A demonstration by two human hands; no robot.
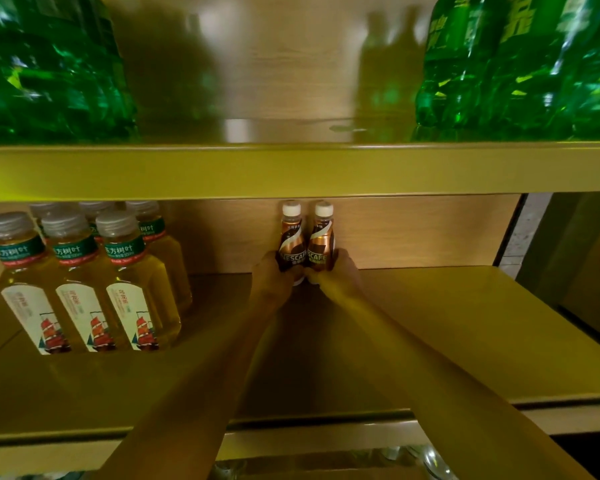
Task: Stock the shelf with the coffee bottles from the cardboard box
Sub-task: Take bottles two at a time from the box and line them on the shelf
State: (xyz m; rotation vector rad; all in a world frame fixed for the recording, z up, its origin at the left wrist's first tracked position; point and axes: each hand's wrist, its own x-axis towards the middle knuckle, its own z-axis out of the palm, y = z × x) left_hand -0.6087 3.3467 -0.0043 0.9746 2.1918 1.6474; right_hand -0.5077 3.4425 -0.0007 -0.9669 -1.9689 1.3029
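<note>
Far back on the shelf (465,323), two coffee bottles (291,240) are standing together.
Gripping one each, low down, the left hand (274,273) and right hand (338,271) are probably saving front room for more.

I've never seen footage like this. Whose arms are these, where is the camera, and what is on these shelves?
There is no machine here: these are a person's two bare arms. The single picture comes from a wide-angle camera worn on the person's head. It looks forward and down, so the arms reach away from you.

The left hand grips the left coffee bottle, and the right hand grips the right coffee bottle. Both bottles are upright, side by side, near the back of the shelf. The hands hide their bases, so I cannot tell whether they are set down yet.

Further left on that shelf stand yellow tea bottles. On the level above are large green bottles, blurred.
</note>
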